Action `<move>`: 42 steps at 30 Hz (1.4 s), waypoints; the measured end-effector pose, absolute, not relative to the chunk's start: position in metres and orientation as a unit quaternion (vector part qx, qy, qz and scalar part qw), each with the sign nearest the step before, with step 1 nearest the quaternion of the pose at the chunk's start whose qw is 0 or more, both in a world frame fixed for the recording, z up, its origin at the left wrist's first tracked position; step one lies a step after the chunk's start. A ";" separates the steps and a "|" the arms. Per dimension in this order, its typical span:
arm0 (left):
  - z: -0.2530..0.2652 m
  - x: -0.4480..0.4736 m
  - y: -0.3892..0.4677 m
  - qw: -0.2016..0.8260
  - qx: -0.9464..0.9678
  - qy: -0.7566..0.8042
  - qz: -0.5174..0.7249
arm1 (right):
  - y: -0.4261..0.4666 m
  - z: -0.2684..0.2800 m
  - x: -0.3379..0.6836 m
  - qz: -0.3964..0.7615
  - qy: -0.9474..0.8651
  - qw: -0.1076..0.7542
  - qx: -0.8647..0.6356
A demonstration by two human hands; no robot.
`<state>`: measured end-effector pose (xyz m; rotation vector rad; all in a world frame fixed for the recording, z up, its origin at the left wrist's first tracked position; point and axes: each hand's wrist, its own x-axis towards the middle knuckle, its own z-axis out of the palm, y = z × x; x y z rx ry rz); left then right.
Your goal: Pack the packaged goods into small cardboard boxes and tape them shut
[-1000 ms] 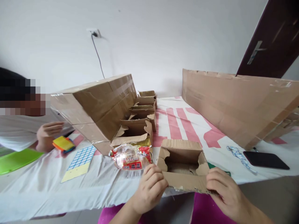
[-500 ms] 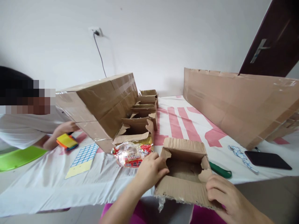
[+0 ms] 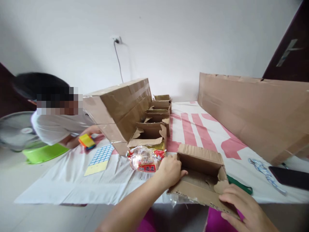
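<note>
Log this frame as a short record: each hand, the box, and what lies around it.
Left hand: grips the left side of the open cardboard box
Right hand: holds its near right corner
Left of box: shiny packet with red print
Right of box: green object, partly hidden; black phone farther right
Beyond packet: row of open boxes beside a large carton
Far left: person in white
Surface: white cloth with pink shapes

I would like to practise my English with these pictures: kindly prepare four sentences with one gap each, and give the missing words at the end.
1. The left hand and the right hand touch an open box made of ____.
2. A green object lies to the ____ of this box.
3. The label on the shiny packet is mostly ____.
4. The paper has a grid of ____ lines.

Missing words: cardboard; right; red; blue.
</note>
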<state>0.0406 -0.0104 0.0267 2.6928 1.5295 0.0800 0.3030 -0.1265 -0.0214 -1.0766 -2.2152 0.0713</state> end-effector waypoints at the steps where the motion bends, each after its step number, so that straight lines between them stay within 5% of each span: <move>1: 0.027 0.038 -0.011 0.039 0.864 0.501 0.038 | -0.125 -0.028 0.305 0.013 -0.833 0.357 -0.422; 10: -0.011 0.000 -0.014 0.359 0.745 0.455 0.330 | -0.089 -0.056 0.299 -0.008 -0.611 0.504 -0.611; 14: -0.033 0.002 -0.022 0.323 0.757 0.455 0.339 | -0.073 -0.053 0.295 -0.082 -0.679 0.464 -0.564; 29: -0.040 0.005 -0.034 0.258 0.761 0.490 0.338 | -0.077 -0.076 0.309 -0.002 -0.705 0.446 -0.552; 42: -0.053 0.005 -0.026 0.383 0.720 0.433 0.384 | -0.074 -0.106 0.342 0.457 -0.576 0.489 -0.469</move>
